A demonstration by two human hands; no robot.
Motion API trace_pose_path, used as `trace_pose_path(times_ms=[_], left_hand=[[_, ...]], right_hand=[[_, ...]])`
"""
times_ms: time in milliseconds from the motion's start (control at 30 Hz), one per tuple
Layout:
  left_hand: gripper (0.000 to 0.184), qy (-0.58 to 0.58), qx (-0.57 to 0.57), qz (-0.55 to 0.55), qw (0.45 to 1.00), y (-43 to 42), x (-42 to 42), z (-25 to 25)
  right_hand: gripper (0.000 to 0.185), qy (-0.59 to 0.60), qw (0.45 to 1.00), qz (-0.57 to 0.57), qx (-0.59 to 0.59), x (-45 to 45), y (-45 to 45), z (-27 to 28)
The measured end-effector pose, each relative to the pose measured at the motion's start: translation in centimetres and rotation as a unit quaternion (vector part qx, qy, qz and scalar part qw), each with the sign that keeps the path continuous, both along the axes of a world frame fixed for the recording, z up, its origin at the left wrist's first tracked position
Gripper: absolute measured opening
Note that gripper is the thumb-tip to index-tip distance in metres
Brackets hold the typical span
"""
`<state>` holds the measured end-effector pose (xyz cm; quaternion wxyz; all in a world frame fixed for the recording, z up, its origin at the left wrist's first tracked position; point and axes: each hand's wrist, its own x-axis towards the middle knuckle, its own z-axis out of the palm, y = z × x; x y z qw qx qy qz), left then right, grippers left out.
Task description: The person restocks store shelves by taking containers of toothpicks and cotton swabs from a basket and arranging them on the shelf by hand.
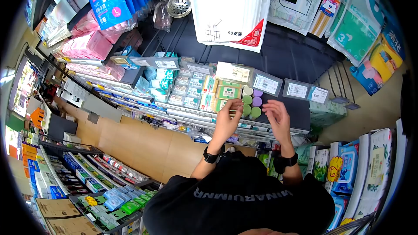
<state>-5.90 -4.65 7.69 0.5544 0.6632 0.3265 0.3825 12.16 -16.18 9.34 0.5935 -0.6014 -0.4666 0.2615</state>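
On the shelf in front of me stand several small round containers with green lids and purple lids, packed in two columns. My left hand is at their left side, fingers curled loosely and apart, with no object visible in it. Whether its fingertips touch the nearest green lid I cannot tell. To the right of the containers my right hand is raised with bent, spread fingers and holds nothing. Green-and-white packs sit just left of the containers, partly behind my left hand.
Price tags line the shelf edge above the containers. A large white pack hangs overhead, beside a slotted metal ladle. Pink packs fill the shelf at left. Wet-wipe packs stand at right. Tiled floor lies behind the shelf.
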Motion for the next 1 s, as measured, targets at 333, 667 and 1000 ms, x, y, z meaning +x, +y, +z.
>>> trace_pose_path(times_ms=[333,667,1000], left_hand=[[0.026,-0.056,-0.069,-0.066,0.994,-5.5,-3.1,2.4],[0.024,-0.102,-0.086,-0.100,0.986,-12.8,-6.0,0.9],[0.027,-0.047,-0.101,-0.123,0.986,-19.3,-9.1,0.7]], right_hand=[[0.028,0.039,0.997,-0.038,0.058,-3.1,-6.7,2.0],[0.033,0.086,0.994,-0.020,0.063,-7.7,-15.1,3.0],[0.032,0.143,0.988,-0.044,0.037,-11.5,-21.1,0.8]])
